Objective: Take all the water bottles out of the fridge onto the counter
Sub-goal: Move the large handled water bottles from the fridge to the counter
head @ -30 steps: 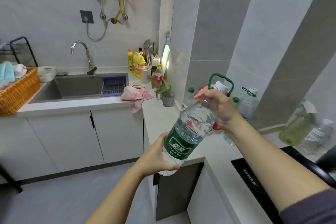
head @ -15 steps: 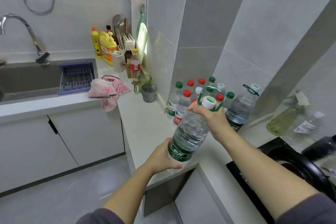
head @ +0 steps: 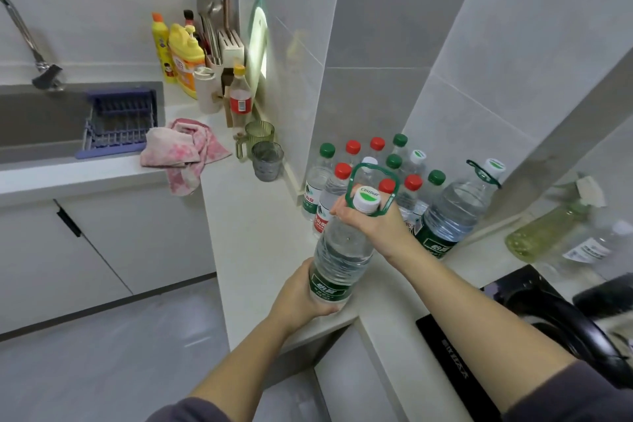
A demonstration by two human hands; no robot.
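You have the large water bottle (head: 342, 250) in both hands over the white counter (head: 253, 243), close to its front corner. Your left hand (head: 301, 295) cups the bottom of the bottle, with the fingers wrapped under and around the green label. It hides the base, so I cannot tell whether the bottle touches the counter. Your right hand (head: 373, 226) is clamped around the bottle's shoulder just below the white cap (head: 367, 199). The green carry handle (head: 373, 178) stands up as a loop above your knuckles. The bottle leans, with its cap end tipped away from you and toward your right hand. Just beyond your right hand, a cluster of small water bottles (head: 322, 181) with red and green caps stands upright against the tiled wall. To the right of that hand stands a second large bottle (head: 452, 212) with the same green label and handle, touching the cluster. Further right, a pale yellow bottle (head: 541, 233) lies blurred. Beyond your left hand, near the wall, are a grey tumbler (head: 268, 161) and a green mug (head: 259, 134). A pink cloth (head: 181, 147) hangs over the counter edge further left. Under your right forearm, a black hob (head: 455, 353) is set in the counter.
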